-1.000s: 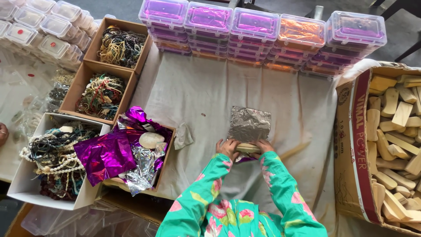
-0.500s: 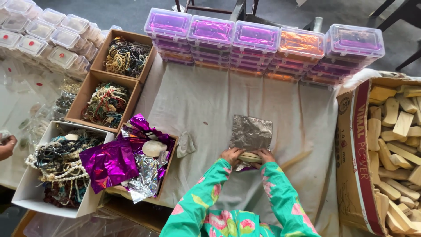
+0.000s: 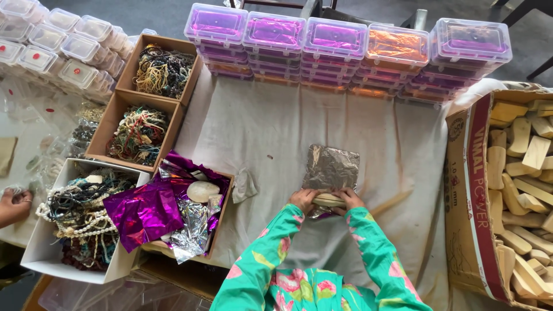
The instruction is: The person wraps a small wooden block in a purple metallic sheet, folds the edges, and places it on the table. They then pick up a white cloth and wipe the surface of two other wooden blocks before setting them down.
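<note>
A crinkled silver foil sheet (image 3: 331, 167) lies on the white cloth (image 3: 253, 126) in front of me. My left hand (image 3: 303, 199) and my right hand (image 3: 348, 198) press together on a small pale wooden piece (image 3: 328, 200) at the sheet's near edge, with foil folded under it. Both arms wear green floral sleeves.
A box of purple and silver foil sheets (image 3: 173, 210) sits left of my hands. Boxes of beaded necklaces (image 3: 138, 135) lie further left. Stacked clear plastic cases (image 3: 345, 49) line the far edge. A carton of wooden pieces (image 3: 521, 190) stands right. Another person's hand (image 3: 14, 204) rests at far left.
My hands stay on the wooden piece at the foil's near edge. The view has shifted slightly. The other person's hand at the left has come further into view.
</note>
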